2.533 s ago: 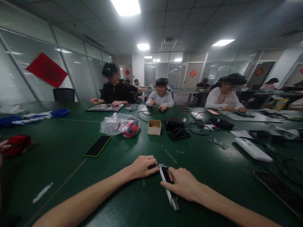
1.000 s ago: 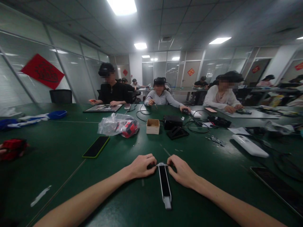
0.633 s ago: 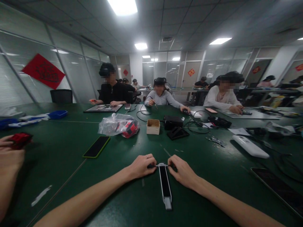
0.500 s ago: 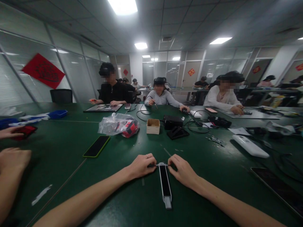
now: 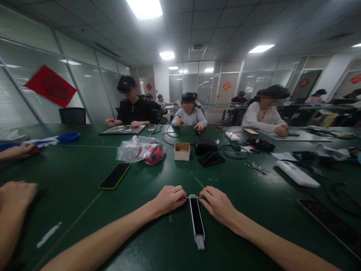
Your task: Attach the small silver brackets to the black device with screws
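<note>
the left hand [image 5: 168,199] and right hand [image 5: 216,204] rest on the green table [image 5: 248,195], fingers curled, each pinching at the far end of a slim white strip [image 5: 196,222] that lies flat between them, running toward the person; what the fingertips hold there is too small to tell; a phone [image 5: 115,175] lies to the left, a plastic bag [image 5: 141,149] and small box [image 5: 182,151] beyond; a co-worker's hand [image 5: 15,194] rests at the far left

Phone [image 5: 115,175] left of both hands, bag [image 5: 141,149] and box [image 5: 182,151] behind, on table [image 5: 70,188].
</note>
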`<control>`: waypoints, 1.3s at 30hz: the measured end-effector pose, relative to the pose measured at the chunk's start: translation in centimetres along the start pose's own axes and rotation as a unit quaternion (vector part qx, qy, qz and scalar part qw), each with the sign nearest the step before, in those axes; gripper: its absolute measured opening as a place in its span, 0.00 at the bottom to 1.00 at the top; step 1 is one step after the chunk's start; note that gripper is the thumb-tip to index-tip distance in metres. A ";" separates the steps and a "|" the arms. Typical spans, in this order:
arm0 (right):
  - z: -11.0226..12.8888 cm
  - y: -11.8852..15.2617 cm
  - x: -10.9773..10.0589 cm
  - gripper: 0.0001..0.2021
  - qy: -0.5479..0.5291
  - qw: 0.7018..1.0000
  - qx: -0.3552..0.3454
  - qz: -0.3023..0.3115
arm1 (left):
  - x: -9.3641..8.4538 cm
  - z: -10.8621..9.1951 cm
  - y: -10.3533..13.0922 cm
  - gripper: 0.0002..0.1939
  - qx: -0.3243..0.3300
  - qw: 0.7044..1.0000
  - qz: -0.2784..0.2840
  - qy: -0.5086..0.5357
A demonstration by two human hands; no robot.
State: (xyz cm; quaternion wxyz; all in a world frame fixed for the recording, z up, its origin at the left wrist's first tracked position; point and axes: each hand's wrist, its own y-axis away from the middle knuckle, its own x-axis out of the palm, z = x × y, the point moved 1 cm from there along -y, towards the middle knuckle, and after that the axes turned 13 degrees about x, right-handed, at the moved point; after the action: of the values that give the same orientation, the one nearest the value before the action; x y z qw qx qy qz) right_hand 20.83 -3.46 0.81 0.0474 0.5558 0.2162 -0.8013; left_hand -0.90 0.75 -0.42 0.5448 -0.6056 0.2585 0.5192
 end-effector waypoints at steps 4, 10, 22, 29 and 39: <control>-0.2 0.0 0.1 0.09 0.008 1.000 -0.008 0.004 | 0.0 -0.1 0.0 0.06 0.012 1.000 -0.013 -0.005; -0.1 -0.1 -0.2 0.09 0.008 1.000 -0.007 0.008 | -0.1 0.0 0.1 0.06 0.017 1.000 -0.021 -0.003; -0.7 -0.1 0.3 0.07 -0.006 1.000 -0.024 -0.013 | 0.3 0.3 0.1 0.08 0.011 0.999 -0.026 0.016; -0.8 -0.3 0.5 0.03 -0.040 0.999 -0.016 -0.015 | -0.1 0.2 0.0 0.07 -0.024 0.996 -0.021 0.079; -0.8 -0.3 0.4 0.04 -0.111 0.994 0.013 0.018 | -0.4 -0.1 -0.2 0.06 -0.053 0.993 -0.015 0.107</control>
State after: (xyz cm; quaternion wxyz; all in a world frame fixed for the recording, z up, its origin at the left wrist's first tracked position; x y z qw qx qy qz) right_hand 21.26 -2.78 0.36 0.0785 0.4681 0.1889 -0.8597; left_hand -0.79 0.65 0.02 0.4893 -0.6893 0.2779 0.4563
